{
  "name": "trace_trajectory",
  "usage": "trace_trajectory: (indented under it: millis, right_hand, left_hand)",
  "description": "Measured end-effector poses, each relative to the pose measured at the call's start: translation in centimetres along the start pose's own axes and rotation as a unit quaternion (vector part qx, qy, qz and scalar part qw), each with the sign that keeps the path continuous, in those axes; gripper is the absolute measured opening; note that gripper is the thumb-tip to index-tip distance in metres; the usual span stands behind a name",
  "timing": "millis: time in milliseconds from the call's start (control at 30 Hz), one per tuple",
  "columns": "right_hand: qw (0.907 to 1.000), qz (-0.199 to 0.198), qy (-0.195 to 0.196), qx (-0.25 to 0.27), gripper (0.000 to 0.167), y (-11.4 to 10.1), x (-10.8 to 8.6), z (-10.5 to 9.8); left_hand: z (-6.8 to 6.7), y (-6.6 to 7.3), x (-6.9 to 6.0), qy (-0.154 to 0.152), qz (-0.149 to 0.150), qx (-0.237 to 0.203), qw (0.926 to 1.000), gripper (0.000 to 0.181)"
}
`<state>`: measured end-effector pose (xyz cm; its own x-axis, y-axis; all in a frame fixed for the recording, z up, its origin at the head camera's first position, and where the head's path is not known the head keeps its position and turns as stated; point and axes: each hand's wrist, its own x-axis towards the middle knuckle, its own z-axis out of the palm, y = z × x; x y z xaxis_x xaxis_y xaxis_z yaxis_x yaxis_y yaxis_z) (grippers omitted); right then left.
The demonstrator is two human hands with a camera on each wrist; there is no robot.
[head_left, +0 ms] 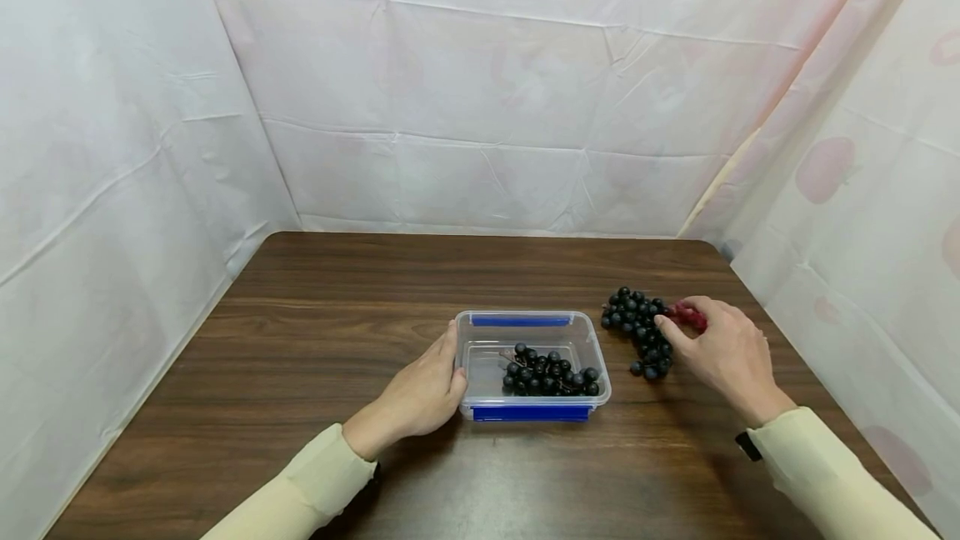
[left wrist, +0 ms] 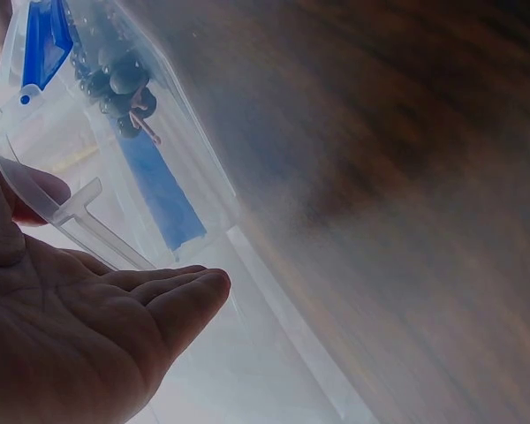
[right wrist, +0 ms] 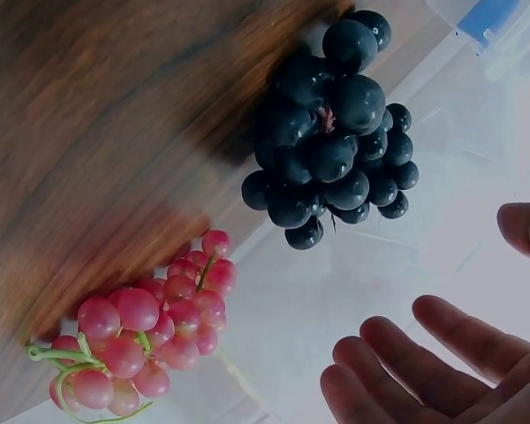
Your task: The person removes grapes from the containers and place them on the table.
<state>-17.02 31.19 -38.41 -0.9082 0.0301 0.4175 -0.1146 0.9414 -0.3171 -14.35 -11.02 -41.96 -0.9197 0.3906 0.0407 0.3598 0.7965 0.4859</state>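
Note:
A clear plastic container (head_left: 480, 348) with blue clips stands on the table, holding a bunch of dark grapes (head_left: 551, 373). My left hand (head_left: 427, 382) rests against its left side; the fingers look straight in the left wrist view, the thumb near the rim. On the right of the container lie more dark grapes (head_left: 637, 323), seen closer as a dark cluster (right wrist: 327, 141) in the right wrist view. Beside them is a bunch of red grapes (right wrist: 146, 331), partly covered in the head view. Over these hovers my right hand (head_left: 723, 348), fingers loosely spread and apart from the fruit.
The brown wood-grain table (head_left: 337, 315) is bordered by white cloth sheets (head_left: 480, 107) at the back and both sides. A dark wristband (head_left: 748, 446) shows at the right sleeve.

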Motion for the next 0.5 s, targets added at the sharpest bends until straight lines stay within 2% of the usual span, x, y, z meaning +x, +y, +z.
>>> trace_trajectory:
  millis: [500]
  right_hand:
    - [0.9992,-0.038,0.000,0.016,0.055,-1.3,-0.6,0.5]
  left_hand:
    - [0.0,0.0,0.0,0.006,0.002,0.001,1.0000,0.073]
